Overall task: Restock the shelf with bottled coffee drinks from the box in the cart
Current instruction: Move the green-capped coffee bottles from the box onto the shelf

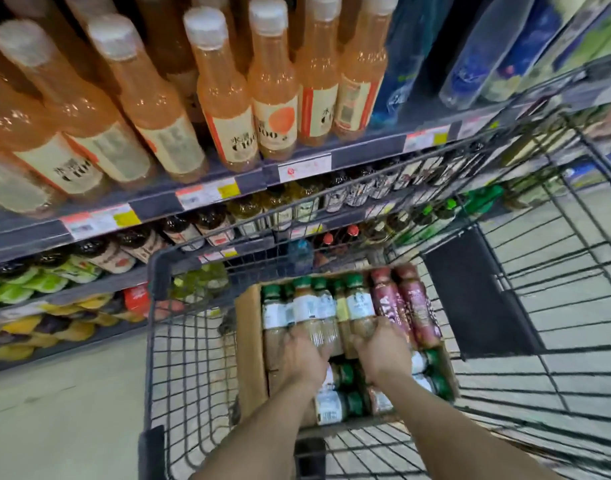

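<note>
So the wire cart sat on the tiled floor with a cardboard box in its basket, right beside a shelf loaded with peach-coloured bottles.

Both bare forearms reach forward and down, side by side. The left hand and right hand lie palm-down, fingers curled round coffee bottles.

1. Orange drink bottles: white caps, cream labels, standing in rows, top left.
2. Blue bottles: just right of the orange ones.
3. Price tags: white, orange and yellow, in a line beneath.
4. Yellow packs: lower left.
5. Floor: pale.
</note>
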{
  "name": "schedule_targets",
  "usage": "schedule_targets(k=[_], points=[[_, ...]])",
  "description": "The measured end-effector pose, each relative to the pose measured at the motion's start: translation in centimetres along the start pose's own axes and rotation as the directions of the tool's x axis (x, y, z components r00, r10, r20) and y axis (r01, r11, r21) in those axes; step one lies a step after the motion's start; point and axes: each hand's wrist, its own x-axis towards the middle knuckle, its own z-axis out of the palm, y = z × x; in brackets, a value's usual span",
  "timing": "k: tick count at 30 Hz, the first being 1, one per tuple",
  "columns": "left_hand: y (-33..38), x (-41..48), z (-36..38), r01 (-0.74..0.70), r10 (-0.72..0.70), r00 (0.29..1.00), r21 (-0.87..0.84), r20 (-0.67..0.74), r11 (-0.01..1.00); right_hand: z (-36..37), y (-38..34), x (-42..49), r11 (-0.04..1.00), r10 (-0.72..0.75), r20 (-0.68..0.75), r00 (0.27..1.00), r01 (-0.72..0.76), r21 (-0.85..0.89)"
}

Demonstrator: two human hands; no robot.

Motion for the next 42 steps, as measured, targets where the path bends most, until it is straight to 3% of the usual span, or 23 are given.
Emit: schedule_targets(k=[7, 11, 16, 24, 29, 35, 38, 42], points=[[0.0, 1.7, 1.2, 0.031, -0.032, 0.999, -0.014, -0.043, 0.999, 0.8, -0.6, 1.4, 0.982, 0.013, 0.028, 1.000, -0.007, -0.187], [-0.5, 2.0, 0.9, 0.048, -0.048, 0.999, -0.039, -0.013, 0.998, 0.7, -0.7, 1.8, 0.953, 0.001, 0.066, 0.998, 0.019, -0.301], [-0.7, 2.3, -0.1, 0.086, -0.075, 0.994, -0.145, 0.080, 0.986, 0.9, -1.1, 2.0, 0.950, 0.013, 0.071, 0.997, 0.009, -0.311], [-1.8, -1.1, -3.6, 0.031, 0.001, 0.996, -0.378, 0.084, 0.925, -0.7, -1.9, 0.3, 0.996, 0.065, 0.129, 0.989, -0.056, -0.070], [-1.8, -4.6, -8.1, -0.067, 0.082, 0.997, -0.474, 0.011, 0.878, -3.0, -3.2, -4.6, 0.989, -0.093, 0.141, 0.986, 0.075, 0.128], [-2.8, -10.1, -15.2, -0.133, 0.084, 0.990, -0.536, -0.115, 0.834, -7.2, -8.4, -11.3, 0.924, -0.214, 0.127, 0.968, 0.158, 0.349], [-3.3, -13.0, -19.2, -0.178, 0.081, 0.977, -0.555, -0.196, 0.812, -9.4, -11.9, -15.1, 0.905, -0.245, 0.027, 0.969, 0.219, 0.366], [-4.5, -16.2, -24.6, -0.241, 0.073, 0.955, -0.612, -0.286, 0.753, -12.0, -17.4, -19.9, 0.860, -0.308, -0.004, 0.951, 0.280, 0.426]])
